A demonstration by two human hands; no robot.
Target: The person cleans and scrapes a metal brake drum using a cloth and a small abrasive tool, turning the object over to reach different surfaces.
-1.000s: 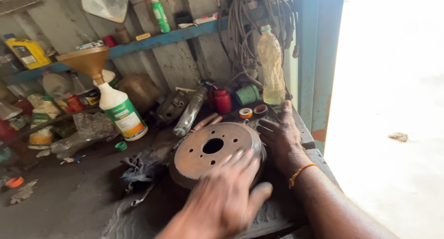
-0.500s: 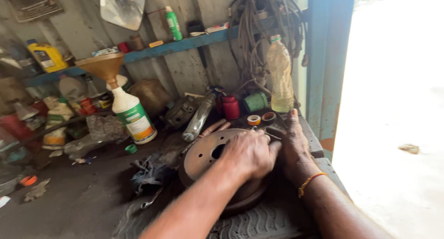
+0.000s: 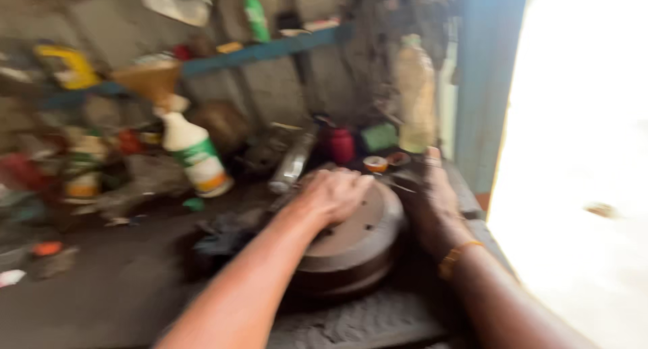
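A round, rusty-brown metal brake drum [image 3: 358, 244] lies flat on the dark workbench, near its right end. Its flat top face points up, with small holes visible through the blur. Its thick rim wall shows at the front, dark and grimy.

Brake drum [image 3: 358, 237] was rusty brown. Spray bottle [image 3: 194, 153] was white with green-orange label. Shelf [image 3: 270, 48] and door frame [image 3: 482, 86] were blue.

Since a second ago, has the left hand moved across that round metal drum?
Yes. The left hand has slid from the near edge of the rusty metal drum up onto its top, toward the red can behind.
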